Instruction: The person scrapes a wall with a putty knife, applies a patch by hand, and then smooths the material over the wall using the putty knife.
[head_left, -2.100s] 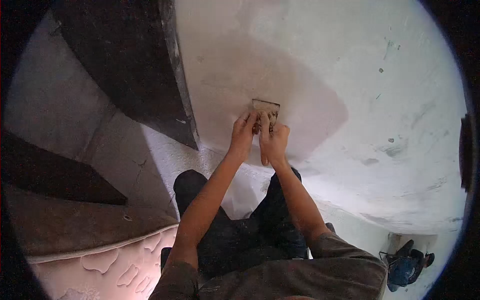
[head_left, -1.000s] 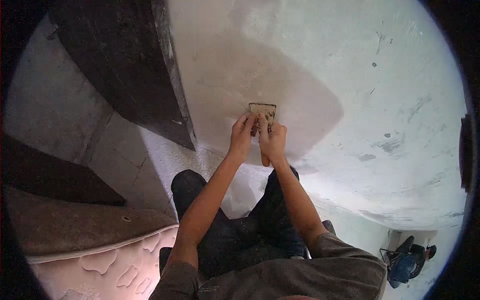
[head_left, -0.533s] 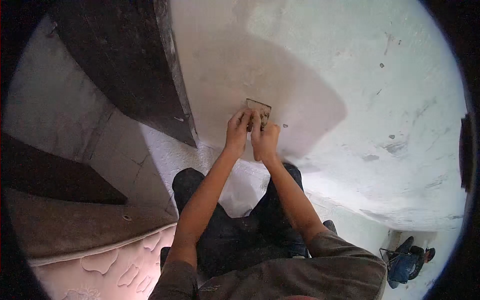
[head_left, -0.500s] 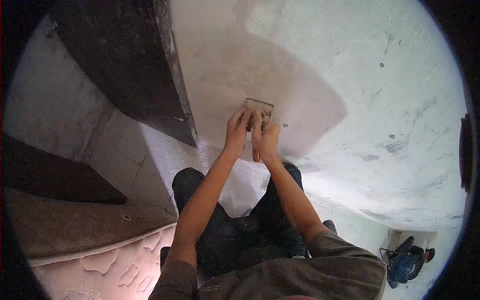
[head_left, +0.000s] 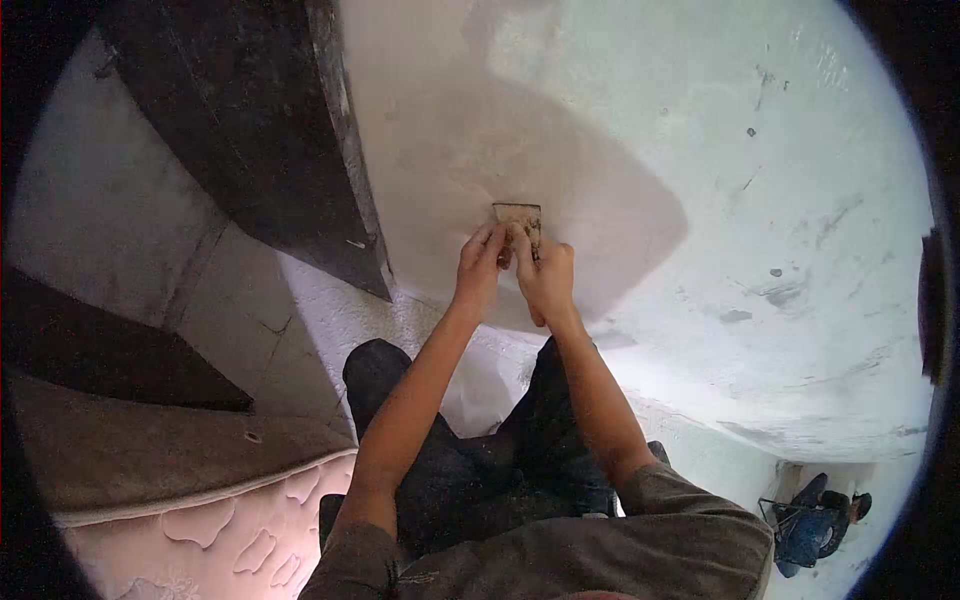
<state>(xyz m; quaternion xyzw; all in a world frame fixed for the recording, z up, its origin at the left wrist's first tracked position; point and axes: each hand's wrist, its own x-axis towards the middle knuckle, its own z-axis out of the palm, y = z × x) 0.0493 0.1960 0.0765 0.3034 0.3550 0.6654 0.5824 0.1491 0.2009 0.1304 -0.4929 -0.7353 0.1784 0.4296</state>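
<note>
A putty knife (head_left: 522, 216), its broad blade smeared with dried material, has its blade edge against or very close to the pale wall. My right hand (head_left: 546, 282) is wrapped round its handle, and the handle's end shows just below the palm. Close beside it, my left hand (head_left: 480, 268) has its fingers closed at the base of the blade and seems to grip the putty knife too. The fingertips partly cover the blade. The plastered wall (head_left: 620, 110) around the tool carries a shadow, small holes and dark scuffs.
A dark wooden panel (head_left: 250, 130) stands left of the wall. At lower left are a brown padded edge (head_left: 170, 455) and a pink patterned surface (head_left: 250, 530). My bent knees (head_left: 375, 365) are below the hands. Dark and blue items (head_left: 810, 525) lie at lower right.
The putty knife has turned a little, its handle end swinging right. My right hand has shifted slightly right and down, and the blade sits slightly lower; my left hand stays close beside it.
</note>
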